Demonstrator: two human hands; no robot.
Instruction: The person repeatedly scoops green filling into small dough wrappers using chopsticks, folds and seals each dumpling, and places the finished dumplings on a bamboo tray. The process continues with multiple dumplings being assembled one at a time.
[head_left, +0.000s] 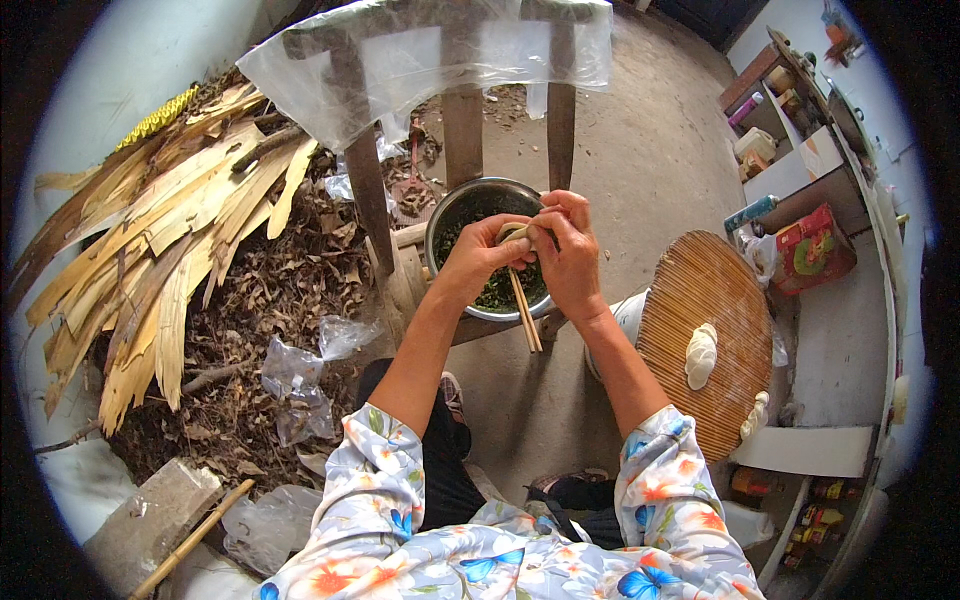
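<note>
Between my left hand (476, 255) and my right hand (568, 251) is a dumpling (513, 232) of pale dough, its edge pinched by the fingers of both. Directly beneath them a metal bowl (433, 259) holds chopped green filling (499, 292), partly covered by my hands. A pair of wooden chopsticks (527, 319) leans over the bowl's near rim. To the right, a round tray of thin brown stalks (675, 300) carries a cluster of folded dumplings (702, 356) and a smaller group (754, 416) at its edge. Pale flour dusts the tray.
The bowl rests on a wooden chair (462, 135) whose back is draped with clear plastic sheeting (480, 52). Wood strips (187, 217) and dry leaves (285, 277) are heaped at left. Shelves (836, 300) line the right, holding a red bag (814, 251). A bamboo pole (191, 540) lies lower left.
</note>
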